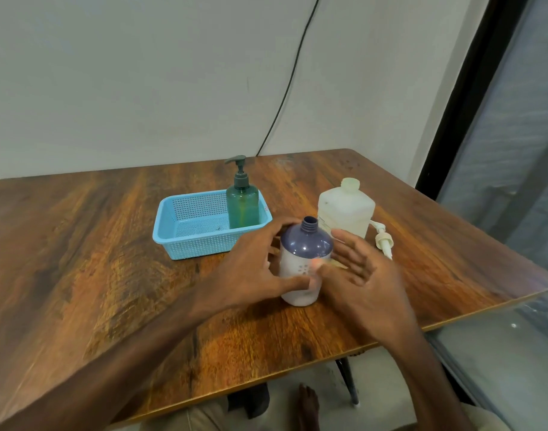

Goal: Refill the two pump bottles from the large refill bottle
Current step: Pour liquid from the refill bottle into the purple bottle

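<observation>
The left forearm enters from 7 o'clock and its left hand [254, 265] wraps the near bottle, fingers curled round the back of the shoulder and thumb laid across the lower front, so it has a firm hold; at 11 o'clock from that hand the blue basket [198, 247] sits on the table [111, 275], and the green pump bottle [243, 206] stands upright in the basket's right end with its pump screwed on; the purple-topped bottle [307, 244] stands upright between the two hands near the middle of the table, neck bare and open; the right hand [360, 275] is at its 3 o'clock, spread wide with fingers nearly straight and gripping nothing, thumb tip at the bottle's front, though blur hides whether it presses; the large refill bottle [344, 209] stands uncapped at 1 o'clock, just behind the open bottle; a white pump [383, 241] lies on the table at the refill bottle's 4 o'clock. The step looks like settling the open bottle for filling; the left hand would do best to stay low on the body as an anchor, leaving the right free to lift the refill bottle; the neck is narrow, so bring mouth close to mouth and tip slowly, in a thin stream.
</observation>
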`<action>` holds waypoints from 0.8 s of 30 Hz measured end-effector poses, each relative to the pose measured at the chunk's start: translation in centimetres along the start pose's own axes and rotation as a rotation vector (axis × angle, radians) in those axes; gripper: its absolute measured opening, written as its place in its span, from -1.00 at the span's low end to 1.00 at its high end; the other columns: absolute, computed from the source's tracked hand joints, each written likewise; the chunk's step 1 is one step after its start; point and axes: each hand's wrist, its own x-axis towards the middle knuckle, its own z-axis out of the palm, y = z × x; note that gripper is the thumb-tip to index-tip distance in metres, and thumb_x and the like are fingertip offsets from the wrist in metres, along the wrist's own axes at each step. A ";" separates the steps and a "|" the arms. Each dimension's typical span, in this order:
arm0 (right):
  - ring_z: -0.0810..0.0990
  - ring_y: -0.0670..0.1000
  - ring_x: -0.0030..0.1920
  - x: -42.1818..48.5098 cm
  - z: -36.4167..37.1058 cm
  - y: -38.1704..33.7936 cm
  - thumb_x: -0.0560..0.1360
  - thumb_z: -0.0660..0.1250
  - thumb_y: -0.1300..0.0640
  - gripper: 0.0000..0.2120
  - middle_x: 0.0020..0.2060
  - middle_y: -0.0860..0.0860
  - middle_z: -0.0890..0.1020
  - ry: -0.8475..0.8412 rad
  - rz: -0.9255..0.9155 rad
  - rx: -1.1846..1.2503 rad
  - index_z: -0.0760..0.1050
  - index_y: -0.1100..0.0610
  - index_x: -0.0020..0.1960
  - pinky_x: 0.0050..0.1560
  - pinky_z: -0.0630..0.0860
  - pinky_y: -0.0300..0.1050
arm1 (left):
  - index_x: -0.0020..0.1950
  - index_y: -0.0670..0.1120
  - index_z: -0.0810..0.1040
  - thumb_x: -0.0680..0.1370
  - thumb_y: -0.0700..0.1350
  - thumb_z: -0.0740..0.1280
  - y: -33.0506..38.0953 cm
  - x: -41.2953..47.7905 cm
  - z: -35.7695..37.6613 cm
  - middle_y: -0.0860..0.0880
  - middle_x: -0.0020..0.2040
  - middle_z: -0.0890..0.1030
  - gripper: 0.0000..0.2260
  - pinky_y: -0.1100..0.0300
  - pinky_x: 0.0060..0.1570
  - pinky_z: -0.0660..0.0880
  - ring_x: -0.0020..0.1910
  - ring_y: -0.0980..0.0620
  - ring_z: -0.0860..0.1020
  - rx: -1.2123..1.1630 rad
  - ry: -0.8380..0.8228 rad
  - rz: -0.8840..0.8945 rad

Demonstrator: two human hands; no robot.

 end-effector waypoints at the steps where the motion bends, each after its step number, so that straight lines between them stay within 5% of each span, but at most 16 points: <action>1: 0.65 -0.19 0.14 -0.2 -0.6 -0.1 0.35 0.50 -0.21 -0.40 0.15 -0.16 0.68 0.095 -0.008 0.014 0.54 -0.03 0.33 0.14 0.64 -0.13 | 0.47 0.11 0.38 0.33 0.16 0.64 -0.1 0.1 0.0 0.26 0.26 0.54 -0.22 0.32 0.12 0.57 0.21 0.28 0.54 0.005 0.009 -0.016; 3: 0.71 -0.11 0.00 -0.2 -1.7 0.0 0.43 0.51 -0.04 -0.68 -0.03 -0.10 0.73 0.326 -0.048 -0.001 0.64 0.02 0.15 0.01 0.68 -0.08 | 0.46 0.10 0.40 0.32 0.17 0.65 -0.3 0.4 0.1 0.21 0.26 0.57 -0.21 0.32 0.08 0.58 0.20 0.28 0.55 -0.012 0.024 -0.037; 5: 0.71 -0.10 -0.01 0.4 -2.5 0.6 0.43 0.55 0.00 -0.69 -0.05 -0.11 0.72 0.465 -0.053 -0.042 0.63 0.03 0.14 -0.04 0.67 -0.14 | 0.44 0.10 0.40 0.31 0.16 0.66 -0.4 0.6 0.1 0.22 0.25 0.57 -0.22 0.35 0.06 0.58 0.19 0.29 0.55 -0.024 0.031 -0.046; 11: 0.56 -0.09 0.26 3.1 -1.3 2.7 0.28 0.56 -0.28 -0.13 0.35 -0.10 0.54 0.300 0.075 -0.262 0.33 -0.02 0.48 0.17 0.62 -0.04 | 0.42 0.14 0.37 0.30 0.20 0.65 -0.3 1.0 0.5 0.34 0.20 0.52 -0.22 0.50 0.05 0.46 0.19 0.43 0.49 -0.010 0.031 -0.026; 16: 0.55 -0.07 0.20 4.5 0.2 3.0 0.29 0.55 -0.29 -0.20 0.29 -0.05 0.56 0.362 0.063 -0.320 0.37 0.03 0.39 -0.02 0.57 -0.18 | 0.44 0.21 0.35 0.30 0.23 0.64 -0.5 0.4 1.3 0.34 0.26 0.53 -0.21 0.38 0.13 0.53 0.24 0.37 0.51 -0.071 0.059 -0.029; 24: 0.59 -0.06 0.21 3.4 -0.8 2.6 0.31 0.55 -0.27 -0.24 0.28 -0.08 0.59 0.389 -0.026 -0.320 0.44 0.02 0.40 0.08 0.61 -0.10 | 0.39 0.24 0.38 0.32 0.23 0.61 -0.3 -0.3 1.7 0.40 0.24 0.52 -0.29 0.51 0.11 0.45 0.25 0.37 0.50 -0.098 0.149 -0.010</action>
